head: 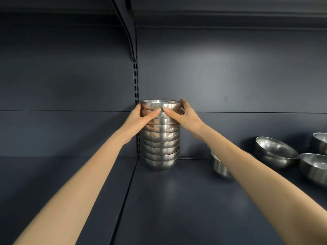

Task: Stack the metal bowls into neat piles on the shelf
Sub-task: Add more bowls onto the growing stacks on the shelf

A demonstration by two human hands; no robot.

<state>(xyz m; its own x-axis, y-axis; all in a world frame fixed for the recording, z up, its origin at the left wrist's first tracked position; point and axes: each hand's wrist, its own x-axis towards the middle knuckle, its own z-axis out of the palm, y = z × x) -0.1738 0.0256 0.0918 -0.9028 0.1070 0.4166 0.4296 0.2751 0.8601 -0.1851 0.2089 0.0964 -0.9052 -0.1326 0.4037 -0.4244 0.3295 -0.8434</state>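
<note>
A tall pile of several nested metal bowls (161, 144) stands on the dark shelf (177, 200), close to the back wall beside the slotted upright. My left hand (141, 117) and my right hand (184, 115) wrap round the top bowls (161, 103) of the pile from either side, thumbs nearly meeting at the front. More loose metal bowls lie to the right: one (219, 167) partly hidden behind my right forearm, a stacked pair (276, 151), and two others (315, 167) (321, 141) at the frame's right edge.
The slotted upright (136, 82) and a bracket (130, 32) run up the back wall just left of the pile. A seam (123, 200) divides the shelf into left and right panels. Another shelf overhangs at the top.
</note>
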